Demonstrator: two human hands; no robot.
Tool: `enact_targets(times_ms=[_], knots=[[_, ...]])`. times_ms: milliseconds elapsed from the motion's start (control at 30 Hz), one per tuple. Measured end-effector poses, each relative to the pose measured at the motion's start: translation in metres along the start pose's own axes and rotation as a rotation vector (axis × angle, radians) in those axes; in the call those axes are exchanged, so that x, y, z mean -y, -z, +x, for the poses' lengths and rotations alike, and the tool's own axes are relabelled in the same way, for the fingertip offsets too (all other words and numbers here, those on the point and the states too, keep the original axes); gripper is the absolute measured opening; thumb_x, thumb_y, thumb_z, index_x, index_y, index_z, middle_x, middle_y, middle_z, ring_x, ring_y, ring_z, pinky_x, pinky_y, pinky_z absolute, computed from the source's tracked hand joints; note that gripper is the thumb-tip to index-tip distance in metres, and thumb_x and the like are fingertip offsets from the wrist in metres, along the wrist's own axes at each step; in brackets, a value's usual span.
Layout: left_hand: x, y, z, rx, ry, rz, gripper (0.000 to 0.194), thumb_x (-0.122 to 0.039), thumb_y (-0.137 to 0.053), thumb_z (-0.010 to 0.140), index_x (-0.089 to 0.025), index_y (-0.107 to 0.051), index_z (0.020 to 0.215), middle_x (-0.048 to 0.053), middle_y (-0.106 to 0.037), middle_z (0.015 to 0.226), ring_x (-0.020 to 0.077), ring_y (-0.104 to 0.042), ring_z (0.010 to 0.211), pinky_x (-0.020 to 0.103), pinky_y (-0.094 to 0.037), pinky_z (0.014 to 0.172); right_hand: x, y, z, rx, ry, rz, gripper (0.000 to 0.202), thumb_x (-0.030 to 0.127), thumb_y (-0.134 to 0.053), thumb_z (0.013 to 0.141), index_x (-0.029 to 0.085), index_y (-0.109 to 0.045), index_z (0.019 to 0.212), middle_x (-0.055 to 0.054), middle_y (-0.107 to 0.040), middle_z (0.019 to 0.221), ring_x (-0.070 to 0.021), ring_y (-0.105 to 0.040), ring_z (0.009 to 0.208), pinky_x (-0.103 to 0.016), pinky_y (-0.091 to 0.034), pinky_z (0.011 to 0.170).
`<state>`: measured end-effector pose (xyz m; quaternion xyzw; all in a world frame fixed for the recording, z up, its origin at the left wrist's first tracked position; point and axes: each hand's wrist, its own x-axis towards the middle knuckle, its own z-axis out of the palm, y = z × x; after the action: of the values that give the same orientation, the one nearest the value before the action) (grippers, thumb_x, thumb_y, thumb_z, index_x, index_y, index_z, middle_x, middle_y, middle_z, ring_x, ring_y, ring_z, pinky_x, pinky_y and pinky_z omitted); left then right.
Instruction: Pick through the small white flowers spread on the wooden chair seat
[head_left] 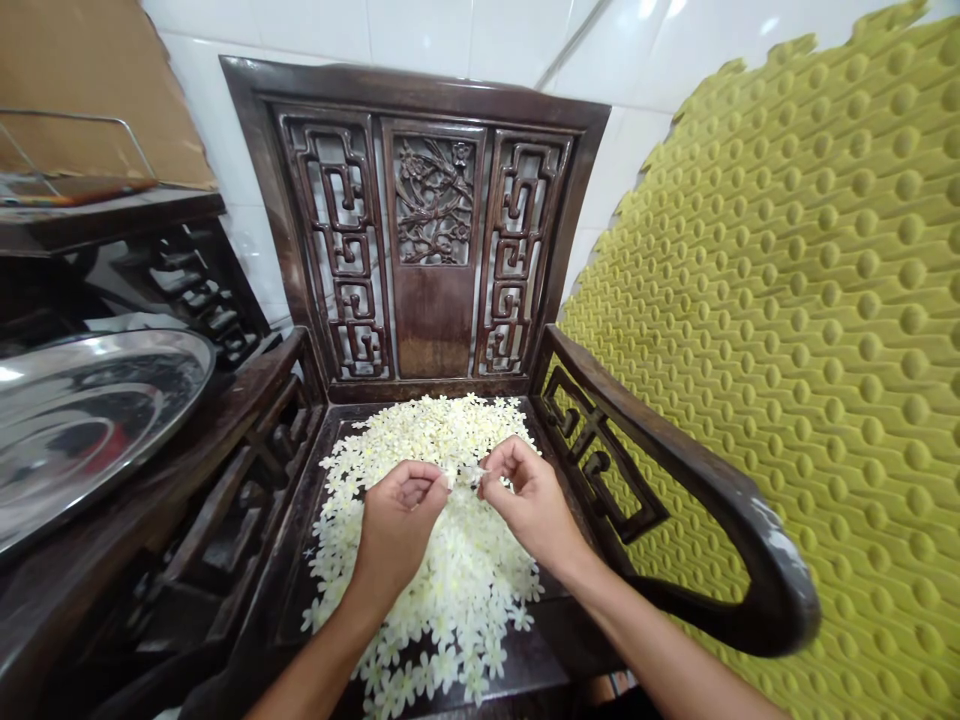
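Observation:
Above a heap of white, yellow-centred flowers (pixel 450 590), both hands work close together. My left hand (pixel 401 505) is closed in a pinch on a small white flower (pixel 450 474). A short gap away, my right hand (pixel 525 490) pinches a thin whitish piece (pixel 474 474), too small and blurred to name for certain. The heap spreads over the dark wooden seat (pixel 296 580) of a carved armchair, and single flowers lie loose around its edges.
The chair's carved backrest (pixel 435 320) rises behind the heap. Its right armrest (pixel 675 450) stands beside a bumpy yellow-green foam mat (pixel 847 330). At left, a round metal tray (pixel 172 400) sits by the left armrest (pixel 225 440). Brown cardboard (pixel 97 70) leans against the tiled wall.

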<state>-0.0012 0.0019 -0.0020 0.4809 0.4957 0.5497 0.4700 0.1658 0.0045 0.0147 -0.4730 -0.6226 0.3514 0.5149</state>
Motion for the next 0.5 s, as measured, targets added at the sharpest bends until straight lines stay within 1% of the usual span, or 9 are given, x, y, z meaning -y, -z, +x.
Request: enact_targets(times_ms=[100,200,267,400,433,500], knots=[[-0.001,0.000,-0.001,0.007,0.016,0.009,0.014,-0.028,-0.071,0.077,-0.016,-0.065,0.079,0.001,-0.069,0.069,0.0142,-0.063,0.067,0.023,-0.050,0.064,0.002,0.001,0.000,0.035,0.006,-0.063,0.015,0.012,-0.055,0.080,0.020,-0.061,0.092,0.001,-0.058,0.078,-0.0156,-0.056,0.074,-0.025,-0.043,0.065],[-0.002,0.000,-0.001,0.019,0.021,0.008,0.014,-0.029,-0.071,0.078,-0.016,-0.065,0.080,0.001,-0.068,0.069,0.0143,-0.063,0.067,0.023,-0.049,0.064,0.001,0.002,0.000,0.109,0.018,-0.133,0.016,0.013,-0.053,0.085,0.019,-0.067,0.086,-0.002,-0.065,0.082,-0.0169,-0.060,0.080,-0.026,-0.044,0.069],[-0.002,0.000,-0.002,0.023,0.019,0.001,0.014,-0.029,-0.071,0.078,-0.016,-0.065,0.080,0.001,-0.068,0.069,0.0145,-0.062,0.067,0.024,-0.049,0.064,-0.003,0.001,0.000,0.134,0.015,-0.163,0.015,0.017,-0.055,0.088,0.019,-0.069,0.083,-0.003,-0.068,0.083,-0.0173,-0.061,0.080,-0.027,-0.045,0.071],[-0.002,0.000,-0.001,0.002,0.007,0.013,0.013,-0.028,-0.072,0.077,-0.017,-0.065,0.079,0.000,-0.067,0.069,0.0143,-0.063,0.067,0.023,-0.049,0.064,-0.012,0.002,0.000,0.200,0.019,-0.309,0.015,0.026,-0.061,0.091,0.019,-0.069,0.080,-0.002,-0.066,0.074,-0.0166,-0.059,0.071,-0.028,-0.044,0.069],[-0.002,0.000,-0.001,-0.005,-0.001,0.022,0.013,-0.028,-0.072,0.077,-0.017,-0.066,0.079,0.000,-0.067,0.069,0.0143,-0.063,0.067,0.023,-0.049,0.064,-0.012,0.003,0.001,0.218,0.026,-0.364,0.013,0.026,-0.063,0.090,0.019,-0.069,0.081,-0.002,-0.065,0.076,-0.0166,-0.059,0.070,-0.029,-0.044,0.069],[-0.001,0.000,-0.001,-0.013,-0.018,0.043,0.012,-0.027,-0.072,0.077,-0.017,-0.066,0.079,0.000,-0.067,0.070,0.0146,-0.063,0.068,0.024,-0.050,0.065,-0.011,0.006,0.001,0.218,0.045,-0.437,0.008,0.026,-0.067,0.087,0.020,-0.070,0.091,-0.004,-0.067,0.087,-0.0169,-0.059,0.073,-0.030,-0.045,0.073]])
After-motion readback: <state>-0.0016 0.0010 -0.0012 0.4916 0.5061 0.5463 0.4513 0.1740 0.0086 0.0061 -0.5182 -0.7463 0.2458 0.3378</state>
